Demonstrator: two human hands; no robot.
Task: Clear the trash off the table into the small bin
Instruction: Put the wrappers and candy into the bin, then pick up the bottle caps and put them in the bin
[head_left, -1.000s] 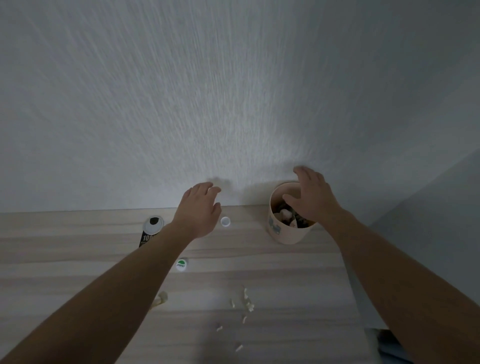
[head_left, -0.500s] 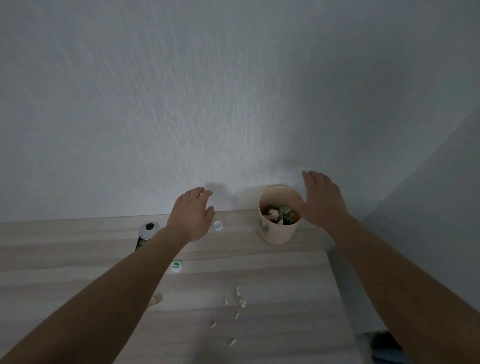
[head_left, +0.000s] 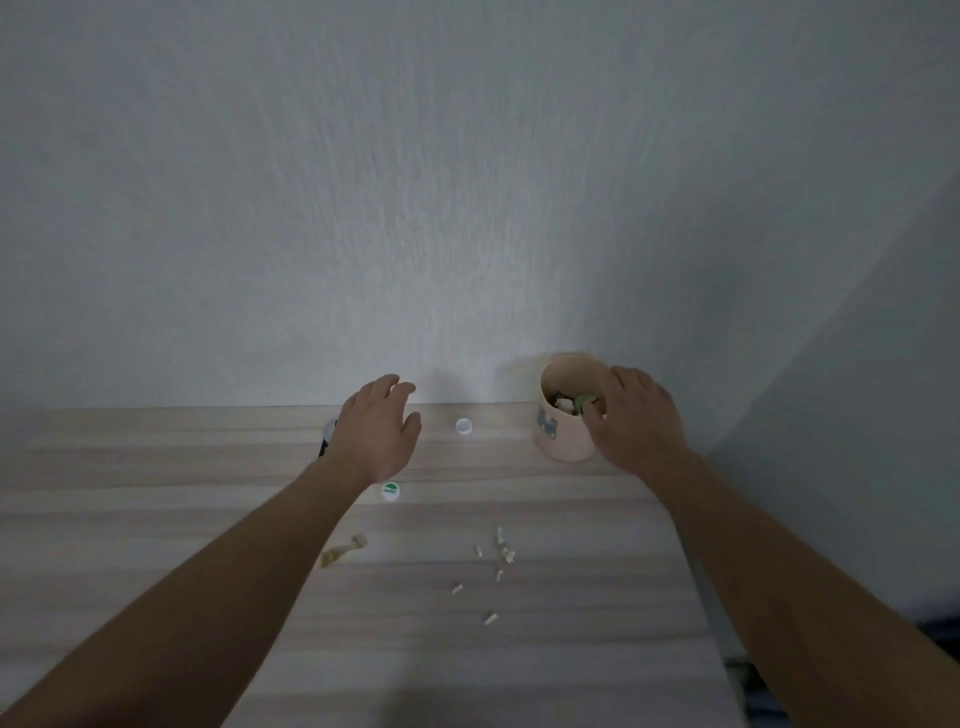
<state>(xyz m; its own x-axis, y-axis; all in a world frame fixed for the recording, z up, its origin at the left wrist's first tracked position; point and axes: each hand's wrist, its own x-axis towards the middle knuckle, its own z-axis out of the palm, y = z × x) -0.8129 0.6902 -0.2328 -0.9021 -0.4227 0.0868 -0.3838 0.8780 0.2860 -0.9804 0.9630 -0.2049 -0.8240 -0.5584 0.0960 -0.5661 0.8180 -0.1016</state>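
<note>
- Head view, nearest item: small pale scraps (head_left: 489, 618) scattered on the wooden table (head_left: 156, 519), right of centre.
- One larger crumpled scrap (head_left: 344, 550) lies left of them, beside my left forearm.
- A green-and-white cap (head_left: 390, 491) sits just by my left wrist.
- My left hand (head_left: 376, 434) is over the table with its fingers loosely spread, holding nothing.
- A dark tube (head_left: 327, 437) is mostly hidden behind that wrist.
- A white cap (head_left: 464, 426) lies between the two hands.
- The small bin (head_left: 558, 441) stands upright at the far right by the wall, with trash inside.
- My right hand (head_left: 636, 421) is curled round the bin's right side, thumb at the rim.
</note>
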